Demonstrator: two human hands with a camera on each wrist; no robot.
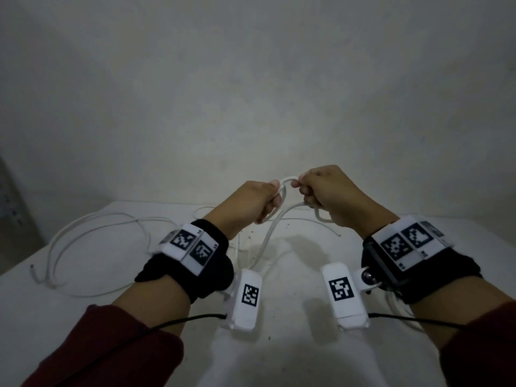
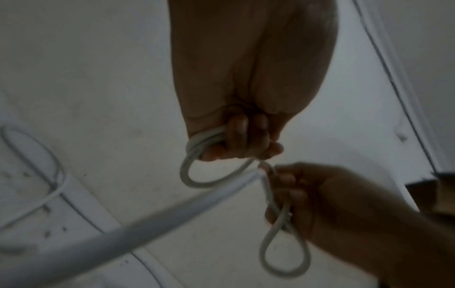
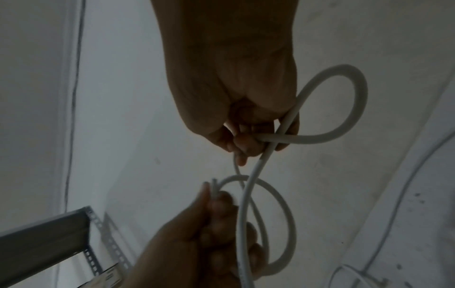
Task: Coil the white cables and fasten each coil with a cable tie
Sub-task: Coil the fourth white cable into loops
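Cable [image 1: 268, 236], white, light and springy, is held above the table [image 1: 83, 317] in small loops: the left hand [image 1: 248, 202] is curled round one, the right hand [image 1: 329, 196] round another. Loops are best pinched at their crossings.

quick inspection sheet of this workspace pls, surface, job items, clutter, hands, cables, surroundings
surface: white table, dark specks on it.
job's things: white cable held above the table in small loops; no cable tie seen.
clutter: nothing seen.
grippers: left hand grips a bundle of loops; right hand grips another loop; both fingers curled.
cables: loose white cable lies in open loops on the table's left; thin black leads run from the wrist cameras.
surroundings: plain pale wall; perforated metal shelf frame at the side.
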